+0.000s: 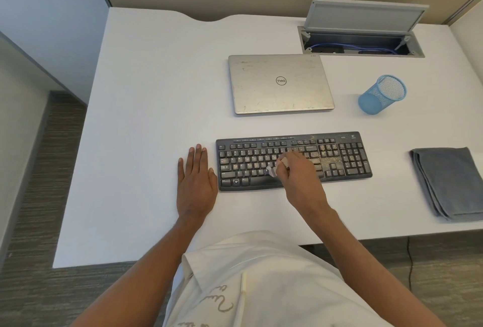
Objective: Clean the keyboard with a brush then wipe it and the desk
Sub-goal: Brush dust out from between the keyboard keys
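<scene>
A black keyboard (339,159) lies on the white desk (156,91), with tan dust and crumbs over its right-middle keys. My right hand (296,172) is over the keyboard's centre and grips a small brush (271,171), whose pale bristle end touches the keys above the space bar. My left hand (196,180) lies flat on the desk with straight fingers, its thumb against the keyboard's left edge. A folded grey cloth (449,182) sits at the desk's right edge.
A shut silver laptop (279,83) lies behind the keyboard. A blue mesh pen cup (383,94) stands to its right. An open cable hatch (363,39) with blue wires is at the back right. The desk's front edge runs near my torso.
</scene>
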`<state>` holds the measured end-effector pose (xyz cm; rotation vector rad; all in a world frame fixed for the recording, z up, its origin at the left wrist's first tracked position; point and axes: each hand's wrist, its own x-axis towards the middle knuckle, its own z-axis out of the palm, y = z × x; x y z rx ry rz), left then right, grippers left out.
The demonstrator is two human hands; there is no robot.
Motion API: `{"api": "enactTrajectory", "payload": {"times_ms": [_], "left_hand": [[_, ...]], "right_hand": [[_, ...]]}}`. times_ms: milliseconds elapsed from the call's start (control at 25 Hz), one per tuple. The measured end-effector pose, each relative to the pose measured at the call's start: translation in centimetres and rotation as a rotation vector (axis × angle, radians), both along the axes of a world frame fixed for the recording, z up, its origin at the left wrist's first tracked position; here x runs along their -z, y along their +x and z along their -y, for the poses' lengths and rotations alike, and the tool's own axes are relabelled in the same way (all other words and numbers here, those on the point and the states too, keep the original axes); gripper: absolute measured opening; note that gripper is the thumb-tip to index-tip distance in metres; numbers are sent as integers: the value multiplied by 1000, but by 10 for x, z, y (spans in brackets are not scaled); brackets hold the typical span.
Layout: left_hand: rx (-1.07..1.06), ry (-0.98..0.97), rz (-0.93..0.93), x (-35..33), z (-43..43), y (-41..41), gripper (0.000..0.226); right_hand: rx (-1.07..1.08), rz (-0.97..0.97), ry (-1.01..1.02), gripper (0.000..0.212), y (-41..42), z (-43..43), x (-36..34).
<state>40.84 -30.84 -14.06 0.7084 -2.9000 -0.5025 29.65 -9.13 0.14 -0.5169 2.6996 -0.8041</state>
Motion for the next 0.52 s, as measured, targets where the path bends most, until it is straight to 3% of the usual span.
{"api": "enactTrajectory", "payload": {"times_ms": [520], "left_hand": [[4, 1, -3, 2, 1, 0, 61]], "right_hand": [[18, -38, -93, 18, 3, -4, -4]]}}
